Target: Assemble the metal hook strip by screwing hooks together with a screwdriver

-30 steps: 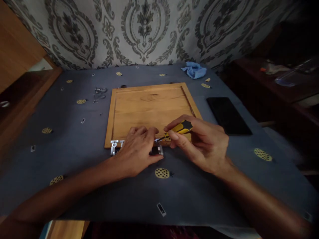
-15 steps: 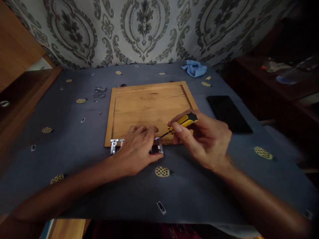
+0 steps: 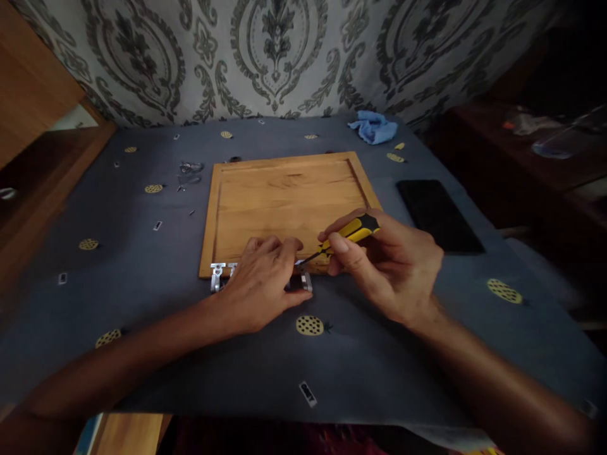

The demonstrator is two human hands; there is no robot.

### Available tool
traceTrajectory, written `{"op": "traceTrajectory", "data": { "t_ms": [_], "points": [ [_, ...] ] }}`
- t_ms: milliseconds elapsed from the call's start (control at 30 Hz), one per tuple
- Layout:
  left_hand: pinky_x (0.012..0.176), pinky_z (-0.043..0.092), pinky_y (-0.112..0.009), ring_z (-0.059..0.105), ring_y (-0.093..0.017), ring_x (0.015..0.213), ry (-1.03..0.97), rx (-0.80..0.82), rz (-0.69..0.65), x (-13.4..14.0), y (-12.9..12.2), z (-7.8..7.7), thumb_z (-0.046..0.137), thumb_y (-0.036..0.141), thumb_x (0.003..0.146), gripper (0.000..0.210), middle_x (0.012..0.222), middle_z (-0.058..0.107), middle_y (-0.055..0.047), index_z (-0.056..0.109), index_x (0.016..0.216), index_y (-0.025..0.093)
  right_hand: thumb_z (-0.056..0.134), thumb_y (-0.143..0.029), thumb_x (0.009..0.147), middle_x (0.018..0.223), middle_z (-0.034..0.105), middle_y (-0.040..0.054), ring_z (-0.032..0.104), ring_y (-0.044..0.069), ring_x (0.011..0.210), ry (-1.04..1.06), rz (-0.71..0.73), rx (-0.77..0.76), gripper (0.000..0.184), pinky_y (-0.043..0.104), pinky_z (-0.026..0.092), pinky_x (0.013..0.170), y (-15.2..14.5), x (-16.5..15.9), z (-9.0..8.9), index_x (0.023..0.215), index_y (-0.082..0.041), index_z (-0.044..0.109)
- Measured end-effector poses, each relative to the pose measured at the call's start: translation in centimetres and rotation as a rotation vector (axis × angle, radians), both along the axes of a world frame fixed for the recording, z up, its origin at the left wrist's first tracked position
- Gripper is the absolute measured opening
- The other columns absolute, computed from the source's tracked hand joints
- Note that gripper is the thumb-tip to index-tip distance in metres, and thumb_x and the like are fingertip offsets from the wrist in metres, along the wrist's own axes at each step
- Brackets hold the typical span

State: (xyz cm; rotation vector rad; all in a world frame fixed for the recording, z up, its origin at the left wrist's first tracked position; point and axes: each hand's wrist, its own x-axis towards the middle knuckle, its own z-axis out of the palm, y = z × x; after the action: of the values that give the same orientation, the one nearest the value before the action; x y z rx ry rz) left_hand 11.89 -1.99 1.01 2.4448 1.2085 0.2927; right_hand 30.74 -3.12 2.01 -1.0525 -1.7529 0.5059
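A framed wooden panel (image 3: 284, 202), like a small cabinet door, lies flat before me. Metal hinges (image 3: 217, 278) sit along its near edge, partly covered by my left hand (image 3: 260, 284). That hand lies over the edge, its fingers on the wood and its thumb against the near end of the right-hand hinge (image 3: 306, 280), steadying it. My right hand (image 3: 389, 265) is closed around a yellow and black screwdriver (image 3: 351, 232). The tool slants down to the left, its tip at the right-hand hinge; any screw under the tip is too small to make out.
A patterned grey cloth (image 3: 156, 284) covers the table. Small metal hardware (image 3: 191, 167) lies left of the panel, with a loose screw (image 3: 191, 212) nearer. A black flat tablet or phone (image 3: 439, 215) rests at right. A blue rag (image 3: 374, 128) is crumpled at the back.
Both hands stay in place, with the screwdriver tip still at the right-hand hinge. The view has shifted only slightly.
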Motion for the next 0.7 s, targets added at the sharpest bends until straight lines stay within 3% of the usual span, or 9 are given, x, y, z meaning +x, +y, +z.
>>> {"op": "traceTrajectory", "data": {
  "t_ms": [233, 400, 700],
  "points": [
    [0.099, 0.045, -0.048, 0.062, -0.031, 0.114, 0.01, 0.008, -0.012, 0.0, 0.1, -0.1, 0.079, 0.035, 0.085, 0.046, 0.113, 0.07, -0.009, 0.05, 0.117, 0.018, 0.063, -0.03, 0.099, 0.075, 0.069, 0.0012, 0.065, 0.015, 0.064, -0.104, 0.099, 0.083, 0.018, 0.031, 0.05, 0.058, 0.3, 0.3, 0.5, 0.082, -0.024, 0.065],
    [0.099, 0.044, -0.048, 0.062, -0.031, 0.114, 0.01, 0.002, -0.018, -0.1, 0.1, -0.1, 0.08, 0.035, 0.084, 0.047, 0.112, 0.07, -0.01, 0.05, 0.117, 0.017, 0.065, -0.039, 0.097, 0.068, 0.067, 0.0002, 0.064, 0.016, 0.06, -0.146, 0.032, 0.088, 0.024, 0.032, 0.047, 0.054, 0.5, 0.3, 0.4, 0.078, -0.024, 0.064],
    [0.098, 0.045, -0.048, 0.062, -0.032, 0.113, 0.025, 0.03, -0.019, 0.0, 0.1, -0.3, 0.079, 0.037, 0.086, 0.047, 0.116, 0.07, -0.01, 0.052, 0.119, 0.017, 0.078, -0.047, 0.085, 0.062, 0.062, -0.0035, 0.058, 0.014, 0.05, 0.045, -0.088, 0.057, 0.031, 0.031, 0.044, 0.048, -0.2, -1.0, -0.5, 0.074, -0.025, 0.06]
  ]
}}
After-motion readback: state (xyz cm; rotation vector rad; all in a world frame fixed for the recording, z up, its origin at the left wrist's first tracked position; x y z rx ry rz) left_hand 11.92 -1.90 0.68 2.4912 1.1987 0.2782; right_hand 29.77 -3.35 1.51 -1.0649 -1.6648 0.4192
